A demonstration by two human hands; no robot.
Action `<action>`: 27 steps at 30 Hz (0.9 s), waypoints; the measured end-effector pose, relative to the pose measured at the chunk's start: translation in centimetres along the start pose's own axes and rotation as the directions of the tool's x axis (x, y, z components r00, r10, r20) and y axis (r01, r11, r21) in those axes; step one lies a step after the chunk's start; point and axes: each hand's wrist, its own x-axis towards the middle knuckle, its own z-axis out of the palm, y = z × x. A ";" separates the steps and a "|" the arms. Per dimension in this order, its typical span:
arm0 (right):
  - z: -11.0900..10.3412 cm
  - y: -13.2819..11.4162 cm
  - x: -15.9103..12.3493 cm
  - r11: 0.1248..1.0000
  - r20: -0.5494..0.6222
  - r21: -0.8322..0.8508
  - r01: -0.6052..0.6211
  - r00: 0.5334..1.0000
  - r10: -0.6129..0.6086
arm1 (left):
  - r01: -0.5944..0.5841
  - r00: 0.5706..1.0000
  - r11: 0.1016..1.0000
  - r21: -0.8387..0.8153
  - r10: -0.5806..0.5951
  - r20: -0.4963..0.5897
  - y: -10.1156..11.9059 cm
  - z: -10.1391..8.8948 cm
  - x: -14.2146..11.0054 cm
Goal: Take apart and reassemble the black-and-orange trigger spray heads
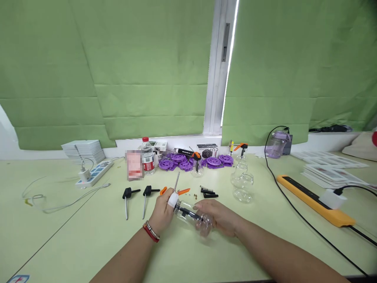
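My left hand is closed around a white collar at the neck of a clear bottle. A thin metal rod sticks up out of the collar. Inside the tilted bottle lies a black stem. My right hand grips the bottle's rounded bottom end, with its fingers partly seen through the clear wall. Just beyond my hands lie orange levers, small brass-coloured bits, a black spring part and a black piece.
Two black heads with metal rods lie to the left. Clear bottles stand right of centre. Purple round parts, a red-capped water bottle and a box line the back. An orange power strip and black cable lie right.
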 end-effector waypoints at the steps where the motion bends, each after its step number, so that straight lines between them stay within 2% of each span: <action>1: 0.2 0.2 -0.1 0.974 -0.065 -0.193 0.117 0.989 -0.132 | 0.022 1.000 1.000 0.002 -0.023 0.010 0.0 0.0 0.1; 2: 0.4 0.4 -0.3 0.877 -0.118 -0.418 0.237 0.943 -0.312 | 0.067 0.998 0.998 -0.013 -0.067 0.019 0.0 0.0 0.2; 3: 0.6 0.6 -0.4 0.704 -0.121 -0.635 0.319 0.859 -0.498 | 0.132 0.991 0.990 -0.044 -0.131 0.026 0.1 0.1 0.3; 4: 0.8 0.8 -0.6 0.485 -0.067 -0.801 0.350 0.753 -0.655 | 0.213 0.977 0.973 -0.092 -0.210 0.037 0.1 0.2 0.5; 6: 1.0 1.0 -0.9 0.053 0.134 -0.948 0.314 0.545 -0.828 | 0.387 0.922 0.898 -0.209 -0.377 0.090 0.2 0.5 0.6; 7: 1.0 1.1 -1.1 -0.116 0.238 -0.953 0.281 0.455 -0.858 | 0.462 0.887 0.848 -0.260 -0.443 0.130 0.1 0.6 0.6; 8: 1.0 1.2 -1.2 -0.245 0.329 -0.936 0.254 0.377 -0.866 | 0.521 0.853 0.799 -0.301 -0.494 0.166 0.1 0.7 0.7; 9: 0.8 1.2 -1.4 -0.331 0.394 -0.914 0.236 0.313 -0.864 | 0.566 0.824 0.756 -0.329 -0.533 0.193 0.0 0.7 0.7; 10: 0.5 1.2 -1.6 -0.378 0.431 -0.897 0.227 0.269 -0.861 | 0.597 0.801 0.724 -0.346 -0.562 0.206 -0.1 0.7 0.7; 11: 0.1 1.3 -1.9 -0.391 0.440 -0.893 0.224 0.248 -0.863 | 0.613 0.787 0.703 -0.360 -0.583 0.202 -0.1 0.5 0.8; 12: -0.4 1.5 -2.3 -0.373 0.422 -0.902 0.219 0.252 -0.871 | 0.614 0.783 0.694 -0.375 -0.594 0.184 -0.2 0.3 0.9; 13: -1.0 1.8 -2.8 -0.327 0.377 -0.922 0.208 0.275 -0.885 | 0.601 0.790 0.696 -0.394 -0.593 0.158 -0.3 0.1 1.0; 15: -2.3 2.7 -4.1 -0.158 0.207 -0.974 0.163 0.350 -0.914 | 0.534 0.827 0.717 -0.449 -0.552 0.103 -0.4 -0.4 1.2; 17: -3.7 4.2 -5.8 0.117 -0.061 -0.986 0.118 0.399 -0.915 | 0.454 0.867 0.737 -0.500 -0.496 0.054 -0.5 -0.6 1.3; 18: -4.3 5.1 -6.7 0.299 -0.241 -0.952 0.073 0.429 -0.871 | 0.422 0.880 0.744 -0.518 -0.474 0.036 -0.6 -0.7 1.4; 20: -5.6 7.1 -8.7 0.598 -0.553 -0.801 -0.035 0.427 -0.715 | 0.387 0.894 0.755 -0.530 -0.448 0.014 -0.8 -0.7 1.4; 22: -6.9 9.1 -10.4 0.807 -0.758 -0.587 -0.063 0.393 -0.520 | 0.380 0.897 0.764 -0.522 -0.442 0.007 -0.8 -0.6 1.4; 24: -8.3 10.8 -11.5 0.932 -0.861 -0.362 -0.037 0.396 -0.319 | 0.383 0.898 0.772 -0.508 -0.441 0.007 -0.8 -0.4 1.4; 26: -9.7 12.0 -11.9 0.984 -0.892 -0.162 -0.073 0.437 -0.115 | 0.384 0.899 0.779 -0.495 -0.437 0.009 -0.6 -0.2 1.4; 27: -10.3 12.3 -11.9 0.991 -0.894 -0.102 -0.091 0.445 -0.051 | 0.383 0.901 0.783 -0.490 -0.433 0.012 -0.5 -0.2 1.3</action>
